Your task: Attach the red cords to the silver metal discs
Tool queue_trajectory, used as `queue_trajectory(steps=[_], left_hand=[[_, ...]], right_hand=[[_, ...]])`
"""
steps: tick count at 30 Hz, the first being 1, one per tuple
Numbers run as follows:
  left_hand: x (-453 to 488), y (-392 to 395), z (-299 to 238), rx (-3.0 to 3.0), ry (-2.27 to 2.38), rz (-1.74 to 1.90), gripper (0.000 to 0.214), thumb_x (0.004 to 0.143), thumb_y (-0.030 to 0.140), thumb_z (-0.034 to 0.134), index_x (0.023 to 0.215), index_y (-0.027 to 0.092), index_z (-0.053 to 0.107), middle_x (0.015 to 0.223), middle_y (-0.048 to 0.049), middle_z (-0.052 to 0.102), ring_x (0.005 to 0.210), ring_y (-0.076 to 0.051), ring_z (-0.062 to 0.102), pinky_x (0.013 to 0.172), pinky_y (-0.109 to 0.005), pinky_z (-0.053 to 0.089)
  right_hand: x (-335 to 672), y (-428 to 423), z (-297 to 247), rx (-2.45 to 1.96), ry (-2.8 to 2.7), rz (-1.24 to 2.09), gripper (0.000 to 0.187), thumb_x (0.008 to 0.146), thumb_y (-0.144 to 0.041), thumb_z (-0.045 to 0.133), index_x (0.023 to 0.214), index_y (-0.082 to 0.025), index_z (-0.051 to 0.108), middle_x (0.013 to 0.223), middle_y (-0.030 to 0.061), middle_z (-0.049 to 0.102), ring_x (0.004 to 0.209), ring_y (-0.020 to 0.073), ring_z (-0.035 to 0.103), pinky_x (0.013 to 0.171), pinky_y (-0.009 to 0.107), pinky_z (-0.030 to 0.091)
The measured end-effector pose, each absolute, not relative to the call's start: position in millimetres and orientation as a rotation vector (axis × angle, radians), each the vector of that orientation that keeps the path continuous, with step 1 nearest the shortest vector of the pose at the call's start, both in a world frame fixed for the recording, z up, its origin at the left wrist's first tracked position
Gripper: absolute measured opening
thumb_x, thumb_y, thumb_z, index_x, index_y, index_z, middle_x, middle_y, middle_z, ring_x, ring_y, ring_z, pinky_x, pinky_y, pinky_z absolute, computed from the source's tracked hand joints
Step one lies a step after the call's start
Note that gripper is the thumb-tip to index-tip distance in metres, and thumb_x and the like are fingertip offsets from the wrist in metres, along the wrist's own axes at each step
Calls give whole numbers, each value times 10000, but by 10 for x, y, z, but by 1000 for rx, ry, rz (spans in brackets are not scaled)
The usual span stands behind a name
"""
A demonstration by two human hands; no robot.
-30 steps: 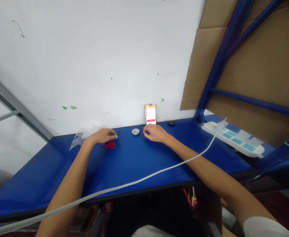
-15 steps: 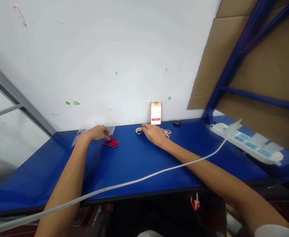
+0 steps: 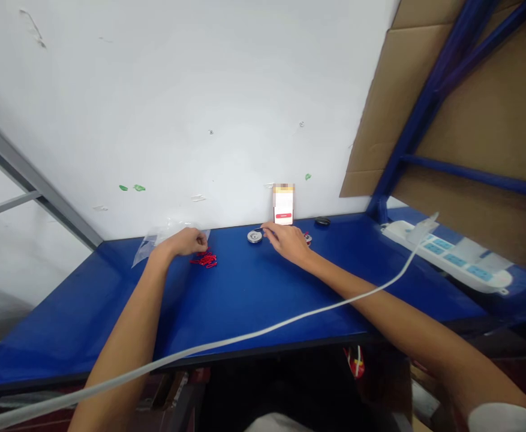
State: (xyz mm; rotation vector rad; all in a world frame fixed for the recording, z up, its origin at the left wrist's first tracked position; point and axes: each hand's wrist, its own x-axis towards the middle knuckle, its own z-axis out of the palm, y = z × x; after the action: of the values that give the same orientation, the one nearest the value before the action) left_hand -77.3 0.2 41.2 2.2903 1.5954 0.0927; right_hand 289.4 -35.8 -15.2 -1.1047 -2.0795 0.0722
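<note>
My left hand (image 3: 191,241) is closed in a pinch at the back left of the blue table. Red cord shows at its fingertips, just above a small tangled pile of red cords (image 3: 207,260). Further right, my right hand (image 3: 286,241) pinches a small thin dark piece whose exact kind is too small to tell. Close to those fingertips a round silver disc (image 3: 254,237) with a dark centre lies flat on the table. Behind my right hand, more silver and red pieces (image 3: 307,239) are mostly hidden.
A lit phone (image 3: 283,205) leans on the white wall. Clear plastic bags (image 3: 148,245) lie left, a black oval object (image 3: 322,221) right. A white cable (image 3: 254,333) crosses in front of both forearms from a power strip (image 3: 451,258). Blue frame bars (image 3: 418,132) stand at right.
My left hand has shifted slightly right and up from the red cords. My right hand has moved off the silver disc, a little to the right, with the dark piece between its fingers.
</note>
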Motion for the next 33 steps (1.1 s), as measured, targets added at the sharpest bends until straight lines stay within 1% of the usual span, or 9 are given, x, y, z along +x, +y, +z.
queue_trajectory(steps=[2,5,9,11,14,18,22,26,33], left_hand=[[-775,-19,456,2271,1548,253,121,717,326,652,752,227,713,739,-17,748,701,-206,659,661,-289,460],[-751,-74,522,2138,1413,452,148,778,359,674,838,224,686,825,-37,792,741,-209,720,698,-297,540],[-569,-172,585,1981,1215,661,195,826,367,737,930,205,705,907,-77,805,776,-206,746,690,-312,582],[-405,-215,585,1967,1155,744,242,844,398,775,969,195,735,909,-89,809,774,-206,750,668,-305,576],[-106,-271,510,1964,1108,895,294,853,448,814,968,184,757,862,-93,803,779,-220,761,648,-301,568],[253,-337,291,2045,1078,1022,286,899,458,792,1006,195,755,881,-79,804,809,-231,775,678,-313,586],[430,-379,101,2242,1068,1012,234,973,415,723,1102,227,778,948,-53,830,845,-218,779,793,-333,603],[467,-394,38,2459,1126,1050,203,1015,363,667,1035,243,830,1040,-55,833,886,-210,762,792,-315,580],[481,-400,39,2493,1149,1086,198,1009,343,678,1009,258,857,1040,-55,828,882,-216,748,808,-325,574]], right_hand=[[2881,-350,-184,-1039,-1987,384,234,1101,-346,569,1214,-254,753,1012,57,830,903,230,814,783,300,600],[2850,-328,-219,-884,-1811,829,239,1044,-397,655,1160,-216,759,1070,83,835,934,237,835,781,317,659],[2814,-293,-239,-778,-1599,1177,359,931,-467,787,1136,-172,781,1090,121,836,995,260,833,835,355,703],[2800,-266,-261,-787,-1539,1232,383,887,-483,828,1102,-167,793,1059,118,838,968,257,832,810,360,716],[2779,-224,-320,-809,-1491,1227,355,817,-450,885,1023,-178,789,1005,87,831,906,238,820,738,352,727],[2757,-207,-382,-831,-1452,1236,306,787,-385,900,951,-195,725,878,44,807,822,222,808,685,344,725],[2746,-234,-365,-808,-1463,1239,306,802,-374,888,980,-207,705,893,46,810,839,233,818,712,359,726],[2736,-258,-317,-780,-1452,1283,370,791,-396,909,1026,-206,697,933,63,822,887,240,826,780,385,726],[2720,-277,-305,-720,-1452,1341,414,765,-372,923,1061,-209,685,988,57,834,964,242,831,828,373,716]])
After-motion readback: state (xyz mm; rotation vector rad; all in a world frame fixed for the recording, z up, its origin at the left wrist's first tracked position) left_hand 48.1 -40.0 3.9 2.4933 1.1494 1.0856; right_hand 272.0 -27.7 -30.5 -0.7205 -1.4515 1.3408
